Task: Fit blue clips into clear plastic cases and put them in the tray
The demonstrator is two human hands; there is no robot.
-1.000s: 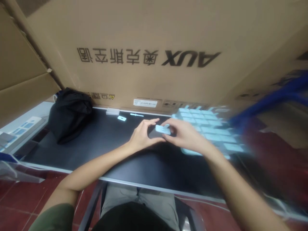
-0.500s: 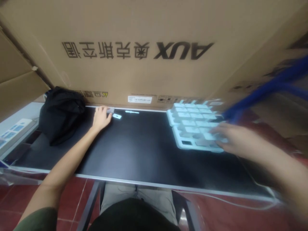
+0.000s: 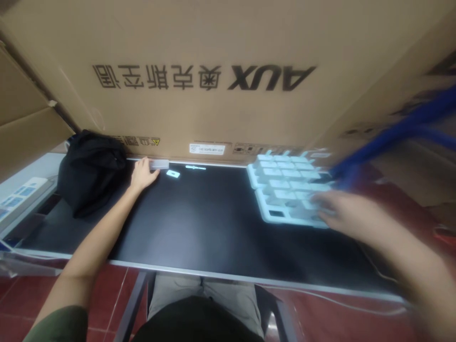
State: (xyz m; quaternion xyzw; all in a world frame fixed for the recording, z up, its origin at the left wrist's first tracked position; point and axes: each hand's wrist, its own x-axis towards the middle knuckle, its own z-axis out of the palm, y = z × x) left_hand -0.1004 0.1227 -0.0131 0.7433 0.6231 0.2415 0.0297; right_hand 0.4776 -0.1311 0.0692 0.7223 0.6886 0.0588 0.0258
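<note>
My left hand [image 3: 141, 174] reaches to the far edge of the black table [image 3: 199, 223] and its fingers close on a small grey block [image 3: 159, 164]. A little white piece [image 3: 173, 174] lies just right of it. My right hand [image 3: 342, 213] rests on the near right corner of a white keyboard [image 3: 285, 192] with pale keys; motion smears its fingers. The keyboard lies at an angle on the table's right side.
A large brown AUX cardboard box [image 3: 228, 76] stands along the table's far edge. A black bag [image 3: 90, 171] sits at the back left. A white power strip [image 3: 21, 194] lies further left. A blue bar [image 3: 392, 133] crosses the right side. Red floor tiles show below.
One second ago both hands held a small pale piece at the table's middle. The left hand has gone to the grey block at the far edge; the right has gone to the keyboard.
</note>
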